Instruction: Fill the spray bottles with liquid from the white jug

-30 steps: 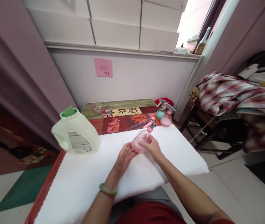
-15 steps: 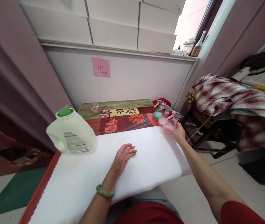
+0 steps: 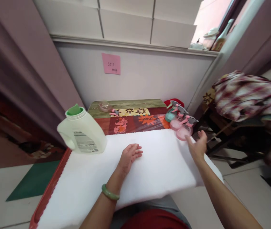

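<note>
My right hand is open, thumb and fingers apart, just to the right of the nearest pink spray bottle. Behind that bottle stand another pink spray bottle and a teal spray bottle, bunched at the table's far right. My left hand rests on its side over the white cloth, holding nothing, fingers loosely stretched out. A large pale-green jug with a green piece in its mouth stands at the left.
A clear bottle lies at the table's back with a pink-and-grey spray head at its end. A pink note is stuck on the wall. At the right, a plaid cloth hangs over dark furniture.
My right hand has let go of the nearest pink spray bottle, drawn back to the right and opened. My left hand stays on the cloth. The view has shifted left.
</note>
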{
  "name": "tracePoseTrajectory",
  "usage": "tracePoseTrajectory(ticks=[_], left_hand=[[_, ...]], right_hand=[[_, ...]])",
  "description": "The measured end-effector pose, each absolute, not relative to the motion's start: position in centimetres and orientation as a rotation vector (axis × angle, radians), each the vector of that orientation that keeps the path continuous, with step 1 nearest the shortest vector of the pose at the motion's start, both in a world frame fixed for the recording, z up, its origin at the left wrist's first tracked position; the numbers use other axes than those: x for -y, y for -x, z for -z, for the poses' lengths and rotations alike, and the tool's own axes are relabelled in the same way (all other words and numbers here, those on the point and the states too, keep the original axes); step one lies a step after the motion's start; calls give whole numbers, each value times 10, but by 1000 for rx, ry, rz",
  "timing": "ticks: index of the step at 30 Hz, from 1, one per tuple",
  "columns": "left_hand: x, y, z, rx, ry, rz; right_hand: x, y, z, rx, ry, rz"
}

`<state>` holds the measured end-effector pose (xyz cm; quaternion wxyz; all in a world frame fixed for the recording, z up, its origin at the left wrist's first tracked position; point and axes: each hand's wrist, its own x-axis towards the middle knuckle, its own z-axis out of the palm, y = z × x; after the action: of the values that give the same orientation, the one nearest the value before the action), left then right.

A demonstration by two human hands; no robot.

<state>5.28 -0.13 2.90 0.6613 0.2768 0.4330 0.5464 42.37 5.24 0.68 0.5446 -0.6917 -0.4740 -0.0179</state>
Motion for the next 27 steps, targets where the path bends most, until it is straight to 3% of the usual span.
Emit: tracePoseTrajectory(ticks=[7,12,20,27], left_hand=[[-51,-22,-33,-1105,-601,-1519],[-64,-21,-17,-1066,-591,-1577],[-64,-22,-6,-1073,-606,-1470],[-71,-27,2,-1139,-589,-1439]], right_hand=[[-10,-358,-37,1667,1224,284],[-41,-291,-77,1831,933,152],[-176,-160,-58,2069,1185,-367],[-279,-42,-41,2348,1544,-384]])
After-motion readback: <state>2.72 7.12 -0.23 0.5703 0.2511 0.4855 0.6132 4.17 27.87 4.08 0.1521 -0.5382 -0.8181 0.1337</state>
